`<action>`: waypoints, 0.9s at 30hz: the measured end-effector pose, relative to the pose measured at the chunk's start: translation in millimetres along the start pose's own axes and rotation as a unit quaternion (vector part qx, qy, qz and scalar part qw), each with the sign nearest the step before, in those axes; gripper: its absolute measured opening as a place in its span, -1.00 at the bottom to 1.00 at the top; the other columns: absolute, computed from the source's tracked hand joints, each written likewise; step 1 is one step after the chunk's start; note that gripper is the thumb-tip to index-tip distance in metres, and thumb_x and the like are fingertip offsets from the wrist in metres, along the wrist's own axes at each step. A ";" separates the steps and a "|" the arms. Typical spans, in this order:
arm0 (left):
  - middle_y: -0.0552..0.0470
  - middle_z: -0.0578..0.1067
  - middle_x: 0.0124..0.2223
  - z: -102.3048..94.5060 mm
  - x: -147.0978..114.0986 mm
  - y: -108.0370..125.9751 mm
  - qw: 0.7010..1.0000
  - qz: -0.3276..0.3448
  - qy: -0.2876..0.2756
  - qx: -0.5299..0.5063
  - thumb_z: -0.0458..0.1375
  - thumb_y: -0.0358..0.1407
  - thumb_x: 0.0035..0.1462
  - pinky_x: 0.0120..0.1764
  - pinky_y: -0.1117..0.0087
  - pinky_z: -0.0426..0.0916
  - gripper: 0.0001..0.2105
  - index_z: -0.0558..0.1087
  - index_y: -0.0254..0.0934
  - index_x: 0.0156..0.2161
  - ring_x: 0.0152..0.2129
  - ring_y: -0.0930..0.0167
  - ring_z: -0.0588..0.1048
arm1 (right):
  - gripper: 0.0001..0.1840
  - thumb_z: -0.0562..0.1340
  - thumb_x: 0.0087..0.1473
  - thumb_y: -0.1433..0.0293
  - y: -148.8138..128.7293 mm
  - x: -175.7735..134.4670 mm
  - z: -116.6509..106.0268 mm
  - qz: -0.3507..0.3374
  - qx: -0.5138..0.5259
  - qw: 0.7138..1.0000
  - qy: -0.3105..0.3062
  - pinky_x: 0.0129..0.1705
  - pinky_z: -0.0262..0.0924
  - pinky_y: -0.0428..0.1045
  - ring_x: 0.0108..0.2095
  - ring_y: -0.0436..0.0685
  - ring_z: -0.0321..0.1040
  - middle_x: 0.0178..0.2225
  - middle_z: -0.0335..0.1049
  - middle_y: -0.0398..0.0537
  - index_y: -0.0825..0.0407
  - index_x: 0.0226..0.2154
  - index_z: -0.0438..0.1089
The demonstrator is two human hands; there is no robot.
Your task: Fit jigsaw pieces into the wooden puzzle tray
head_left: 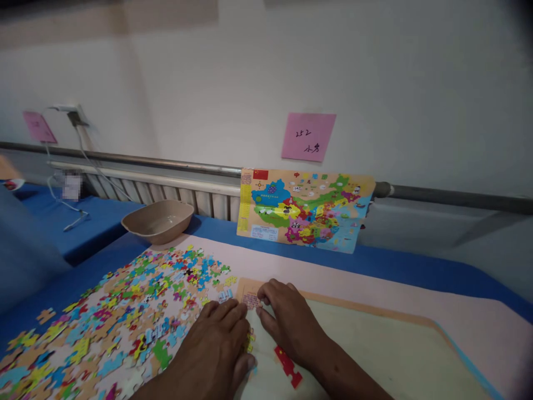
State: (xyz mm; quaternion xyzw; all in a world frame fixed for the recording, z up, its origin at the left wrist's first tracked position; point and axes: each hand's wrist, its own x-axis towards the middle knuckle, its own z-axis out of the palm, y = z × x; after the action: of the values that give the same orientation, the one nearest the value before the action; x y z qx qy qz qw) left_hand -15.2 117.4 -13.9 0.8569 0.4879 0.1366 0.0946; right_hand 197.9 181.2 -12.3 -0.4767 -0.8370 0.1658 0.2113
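My left hand (222,336) lies flat, palm down, over the left border of the puzzle board (362,333), its fingers side by side. My right hand (289,319) is curled at the board's upper left corner. Its thumb and forefinger close on the edge of a puzzle piece (251,300) with purple print; the fingertips partly hide it. Below the right hand lies a red strip of joined pieces (287,366). Yellow pieces (250,340) show beside my left fingers. Many loose puzzle pieces (125,311) are spread left of the board.
A beige basin (160,222) stands behind the loose pieces. A colourful map sheet (306,211) leans against the wall pipe (458,197), under a pink note (308,136). White cables (83,147) hang from a socket at left. Blue-grey cloth (25,261) fills the left edge.
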 end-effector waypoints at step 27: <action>-0.08 0.54 0.29 -20.0 5.3 9.5 0.999 -0.001 -0.048 -0.020 0.18 -0.30 0.30 0.34 -0.16 0.23 -0.73 0.55 -0.24 0.07 0.30 0.09 0.42 | -0.90 0.30 0.21 0.48 1.8 -1.0 5.8 -0.014 -0.032 0.999 0.010 -0.03 0.03 0.15 -0.17 0.22 0.32 -0.18 0.45 -0.05 0.03 -0.19 0.42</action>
State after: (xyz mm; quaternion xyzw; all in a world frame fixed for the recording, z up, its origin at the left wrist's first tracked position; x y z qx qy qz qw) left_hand -11.5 117.7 8.6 0.8601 0.4806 0.1051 0.1347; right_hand 196.7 180.8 -18.3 -0.4728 -0.8465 0.1311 0.2068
